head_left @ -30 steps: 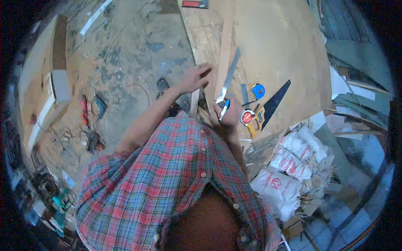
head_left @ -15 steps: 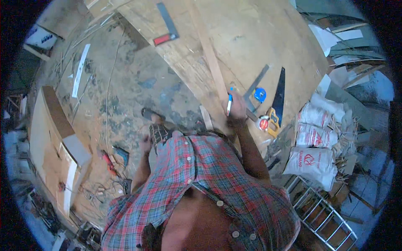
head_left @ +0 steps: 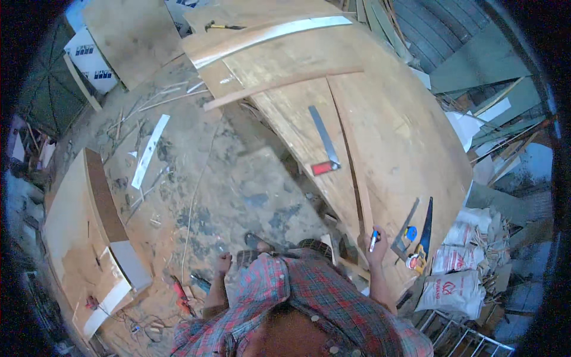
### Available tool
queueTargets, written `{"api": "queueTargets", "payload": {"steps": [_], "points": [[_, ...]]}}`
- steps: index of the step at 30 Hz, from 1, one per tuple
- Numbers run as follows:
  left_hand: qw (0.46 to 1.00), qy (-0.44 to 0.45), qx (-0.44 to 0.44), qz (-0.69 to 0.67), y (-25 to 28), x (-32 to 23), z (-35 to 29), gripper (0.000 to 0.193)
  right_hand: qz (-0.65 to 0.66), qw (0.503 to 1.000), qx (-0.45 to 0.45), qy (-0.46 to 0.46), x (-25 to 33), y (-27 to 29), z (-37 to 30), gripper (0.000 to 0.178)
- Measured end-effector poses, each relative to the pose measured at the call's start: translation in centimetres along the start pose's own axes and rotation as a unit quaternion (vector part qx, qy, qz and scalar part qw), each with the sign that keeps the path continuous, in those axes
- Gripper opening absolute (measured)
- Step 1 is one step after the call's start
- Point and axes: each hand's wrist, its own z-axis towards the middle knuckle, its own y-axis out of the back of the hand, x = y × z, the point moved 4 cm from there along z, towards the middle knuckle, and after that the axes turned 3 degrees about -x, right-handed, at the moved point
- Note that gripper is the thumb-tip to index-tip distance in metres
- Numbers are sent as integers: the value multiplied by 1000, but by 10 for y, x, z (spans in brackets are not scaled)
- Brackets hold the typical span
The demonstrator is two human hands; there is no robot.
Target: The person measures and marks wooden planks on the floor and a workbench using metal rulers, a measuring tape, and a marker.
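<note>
My right hand is closed around a marker pen with a blue end, just over the near end of a long thin wood strip. The strip lies on a large plywood sheet. My left hand hangs low at my left side above the floor, fingers curled; whatever they hold, if anything, is hidden. Right of my right hand lie a metal square, a blue tape measure, a red-and-white round tape and a handsaw with a yellow handle.
A red-handled try square lies left of the strip. Another strip crosses the plywood, with a hammer at the far end. White sacks and a metal ladder stand right; a wooden box and red power tool lie left.
My view has tilted up and swung, bringing the plywood's far end, crossing strip and hammer into sight. My right hand keeps the marker at the strip's near end.
</note>
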Motion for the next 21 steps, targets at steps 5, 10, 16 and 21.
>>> {"api": "queueTargets", "payload": {"steps": [5,10,16,21], "points": [[950,-173,7,261,-1,-160,79,37,64,996,-54,-43,13,-21,-49,34],[920,-307,51,240,-63,-329,122,44,-48,986,-156,9,53,-52,-29,41],[880,-381,163,231,-118,-477,137,50,55,990,-123,33,196,-189,105,50],[837,-463,75,282,-61,-608,152,60,85,966,46,240,370,-318,210,47]]}}
